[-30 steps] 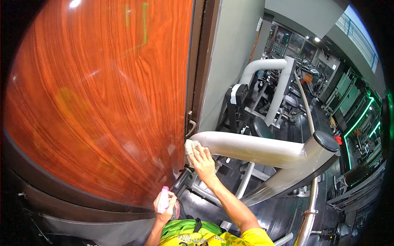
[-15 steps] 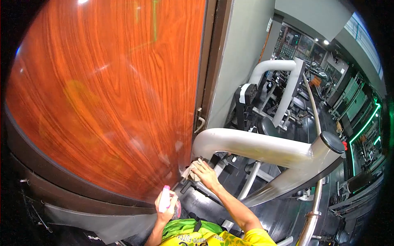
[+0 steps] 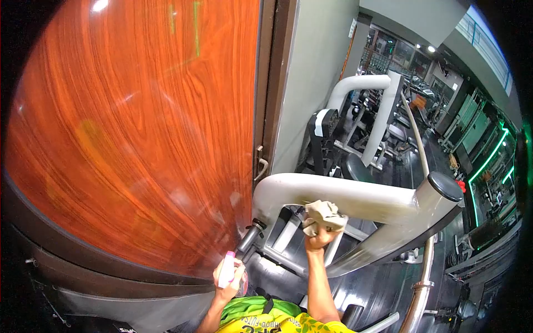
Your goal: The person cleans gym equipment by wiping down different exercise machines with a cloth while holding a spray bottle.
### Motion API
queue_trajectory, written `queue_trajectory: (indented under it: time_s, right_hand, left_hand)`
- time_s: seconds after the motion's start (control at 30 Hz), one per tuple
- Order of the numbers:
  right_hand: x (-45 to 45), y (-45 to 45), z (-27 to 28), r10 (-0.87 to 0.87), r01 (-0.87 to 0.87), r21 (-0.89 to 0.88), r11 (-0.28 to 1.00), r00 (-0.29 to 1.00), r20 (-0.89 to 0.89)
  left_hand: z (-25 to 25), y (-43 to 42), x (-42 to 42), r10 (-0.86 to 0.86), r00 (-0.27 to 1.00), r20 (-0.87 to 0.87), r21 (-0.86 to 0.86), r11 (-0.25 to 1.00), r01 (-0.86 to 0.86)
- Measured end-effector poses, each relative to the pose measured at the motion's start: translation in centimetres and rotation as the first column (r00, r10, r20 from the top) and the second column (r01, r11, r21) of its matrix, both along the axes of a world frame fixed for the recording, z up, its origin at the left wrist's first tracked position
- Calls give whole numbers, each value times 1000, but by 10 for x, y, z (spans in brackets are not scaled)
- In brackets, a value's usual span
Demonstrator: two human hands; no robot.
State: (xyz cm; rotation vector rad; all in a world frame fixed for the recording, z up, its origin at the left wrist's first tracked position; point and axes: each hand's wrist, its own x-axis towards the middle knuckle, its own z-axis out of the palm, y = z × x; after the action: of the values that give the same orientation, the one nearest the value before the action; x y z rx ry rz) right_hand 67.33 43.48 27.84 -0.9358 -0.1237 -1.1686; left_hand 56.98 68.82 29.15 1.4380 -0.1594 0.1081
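My left hand is closed around a spray bottle with a white and pink head, held low in front of the wooden panel. Much of the bottle's body is hidden behind my fingers. In my right hand is a crumpled beige cloth, gripped from below. The cloth is at the lower side of a thick white machine frame tube, apparently against it. A black-ended handle of the machine sticks up between my two hands.
A glossy red-brown wooden panel fills the left, with a small metal door handle at its right edge. Another white frame and gym machines stand beyond. A metal rail runs along the right.
My right hand and the cloth have moved right, from near the frame's left bend to the middle of the tube. My left hand keeps the bottle in nearly the same place. The view has shifted slightly.
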Motion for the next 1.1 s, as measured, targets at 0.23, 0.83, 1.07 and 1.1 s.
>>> queue_trajectory:
  time_s: [0.23,0.83,1.07,1.1]
  right_hand:
    - [29,50,-28,98,-100,-42,994,994,-50]
    - [25,81,-163,-539,-483,-832,273,639,-549]
    - [19,84,-107,-216,-566,-634,527,632,-744]
    - [12,85,-83,-243,-466,-751,468,749,-617]
  left_hand:
    - [-7,10,-2,62,998,8,20,998,-62]
    - [3,22,-21,196,980,-28,-36,980,-197]
    - [-7,24,-22,174,985,16,51,983,-175]
    - [-5,22,-22,175,985,-5,15,985,-174]
